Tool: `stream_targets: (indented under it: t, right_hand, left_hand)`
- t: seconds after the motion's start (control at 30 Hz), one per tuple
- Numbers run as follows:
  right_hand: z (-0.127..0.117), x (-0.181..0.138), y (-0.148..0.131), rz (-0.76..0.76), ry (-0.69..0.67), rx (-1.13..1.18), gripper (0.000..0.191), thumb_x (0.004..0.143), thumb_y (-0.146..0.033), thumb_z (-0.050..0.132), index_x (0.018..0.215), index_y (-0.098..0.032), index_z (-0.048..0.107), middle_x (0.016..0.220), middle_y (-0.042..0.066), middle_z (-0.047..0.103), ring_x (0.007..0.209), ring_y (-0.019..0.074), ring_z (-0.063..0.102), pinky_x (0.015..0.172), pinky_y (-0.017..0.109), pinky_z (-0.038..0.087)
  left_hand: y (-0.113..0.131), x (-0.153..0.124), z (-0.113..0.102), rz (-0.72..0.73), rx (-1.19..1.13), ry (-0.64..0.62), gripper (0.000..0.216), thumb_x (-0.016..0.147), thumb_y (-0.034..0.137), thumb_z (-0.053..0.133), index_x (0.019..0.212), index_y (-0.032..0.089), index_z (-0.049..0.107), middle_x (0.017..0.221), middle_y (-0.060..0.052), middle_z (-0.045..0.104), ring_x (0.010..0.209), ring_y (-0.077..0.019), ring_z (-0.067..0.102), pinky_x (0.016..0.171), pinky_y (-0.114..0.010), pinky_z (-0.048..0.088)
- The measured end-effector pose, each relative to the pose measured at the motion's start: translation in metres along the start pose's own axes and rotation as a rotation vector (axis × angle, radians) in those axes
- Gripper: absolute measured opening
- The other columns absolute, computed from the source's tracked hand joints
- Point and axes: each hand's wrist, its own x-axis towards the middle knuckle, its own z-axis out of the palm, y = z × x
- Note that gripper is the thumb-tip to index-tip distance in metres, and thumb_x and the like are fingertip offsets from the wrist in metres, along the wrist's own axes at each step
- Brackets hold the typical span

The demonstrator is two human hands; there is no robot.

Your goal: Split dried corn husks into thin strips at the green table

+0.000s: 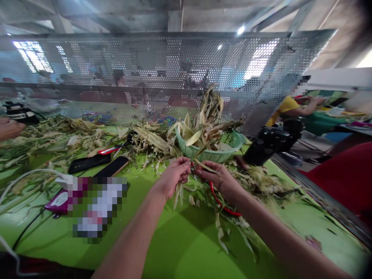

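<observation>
Over the green table, my left hand [173,176] is closed in a pinch on a pale corn husk strip [179,193] that hangs below its fingers. My right hand [216,179] is closed too, its fingertips on a long greenish husk strip [205,166] in front of the basket. Something small and red shows between the two hands, too small to name. Under my right hand and wrist lies a curved red handle [215,193], partly hidden, perhaps of scissors. Just beyond my hands, a light green plastic basket [203,154] holds dry corn husks [207,126].
Husk scraps [69,135] spread across the back left and right. Left are a red cutter knife [109,150], a dark phone [112,166], a purple power strip [58,203] and cables. A black bottle [266,145] stands right. Another person's hand [10,128] shows far left; a perforated metal screen [139,66] stands behind.
</observation>
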Motion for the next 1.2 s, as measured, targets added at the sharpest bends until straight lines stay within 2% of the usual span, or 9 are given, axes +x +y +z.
stream_targets:
  t: [0.13,0.27,0.4,0.6,0.73,0.87,0.93,1.07,1.2]
  right_hand:
    - [0.015,-0.003,0.003,-0.108,0.04,-0.17,0.031,0.076,-0.048,0.071,0.076,-0.018,0.065,0.073,0.001,0.059,0.07,0.0156,0.052,0.068,0.028,0.042]
    - [0.018,-0.004,0.007,-0.185,0.145,-0.356,0.029,0.078,-0.046,0.068,0.07,-0.019,0.063,0.066,-0.002,0.053,0.064,0.0142,0.047,0.061,0.026,0.038]
    - [0.022,-0.007,0.005,-0.186,0.107,-0.35,0.029,0.08,-0.044,0.063,0.066,-0.019,0.059,0.063,-0.002,0.049,0.06,0.0134,0.043,0.058,0.025,0.036]
    - [0.028,-0.008,-0.003,-0.184,0.087,-0.347,0.032,0.078,-0.043,0.065,0.061,-0.019,0.055,0.058,-0.004,0.044,0.057,0.012,0.04,0.056,0.025,0.032]
    - [0.027,-0.007,-0.005,-0.079,0.067,-0.184,0.037,0.074,-0.052,0.07,0.065,-0.018,0.06,0.058,-0.003,0.051,0.055,0.0123,0.046,0.055,0.026,0.036]
    - [0.017,-0.005,0.001,0.092,-0.012,0.033,0.06,0.086,-0.067,0.043,0.067,-0.016,0.067,0.06,0.005,0.062,0.052,0.0148,0.053,0.051,0.027,0.039]
    - [0.011,-0.002,0.005,0.168,0.031,0.124,0.068,0.088,-0.069,0.035,0.065,-0.015,0.068,0.058,0.007,0.064,0.047,0.0139,0.05,0.046,0.026,0.035]
    - [-0.001,0.006,0.009,0.25,0.123,0.384,0.061,0.088,-0.065,0.04,0.076,-0.014,0.071,0.066,0.009,0.068,0.042,0.0105,0.041,0.04,0.025,0.029]
    - [-0.007,0.008,-0.001,0.245,0.168,0.613,0.043,0.087,-0.057,0.05,0.089,-0.017,0.069,0.075,0.005,0.068,0.041,0.0084,0.035,0.04,0.024,0.034]
  left_hand:
    - [-0.009,0.006,-0.005,0.031,0.049,0.132,0.032,0.072,0.041,0.07,0.082,0.018,0.051,0.062,0.007,0.04,0.048,-0.0043,0.03,0.048,-0.019,0.022]
    - [-0.012,0.009,-0.01,0.123,0.357,0.238,0.023,0.079,0.04,0.062,0.086,0.018,0.058,0.063,0.005,0.047,0.054,-0.008,0.039,0.052,-0.021,0.029]
    - [-0.013,0.009,-0.008,0.209,0.509,0.276,0.019,0.082,0.035,0.057,0.086,0.017,0.062,0.07,0.002,0.055,0.063,-0.0106,0.046,0.06,-0.022,0.036]
    - [-0.019,0.012,-0.005,0.211,0.495,0.376,0.014,0.081,0.031,0.055,0.08,0.018,0.058,0.067,0.003,0.053,0.062,-0.0111,0.046,0.061,-0.023,0.036]
    - [-0.017,0.013,-0.009,0.227,0.578,0.356,0.016,0.082,0.033,0.055,0.08,0.018,0.057,0.072,0.002,0.056,0.068,-0.0123,0.048,0.065,-0.024,0.036]
    - [-0.016,0.009,-0.007,0.211,0.642,0.327,0.02,0.083,0.037,0.054,0.08,0.018,0.058,0.073,0.001,0.056,0.068,-0.0126,0.047,0.064,-0.025,0.035]
    - [-0.016,0.006,-0.004,0.215,0.635,0.305,0.022,0.084,0.039,0.053,0.079,0.018,0.058,0.072,0.002,0.055,0.066,-0.0122,0.046,0.063,-0.025,0.033]
    - [-0.015,0.003,-0.003,0.153,0.559,0.307,0.026,0.083,0.044,0.054,0.08,0.018,0.058,0.063,0.004,0.046,0.056,-0.0102,0.037,0.055,-0.025,0.028]
    - [-0.013,0.004,-0.007,0.146,0.532,0.4,0.028,0.083,0.046,0.054,0.08,0.018,0.059,0.063,0.003,0.046,0.054,-0.0103,0.037,0.053,-0.025,0.026]
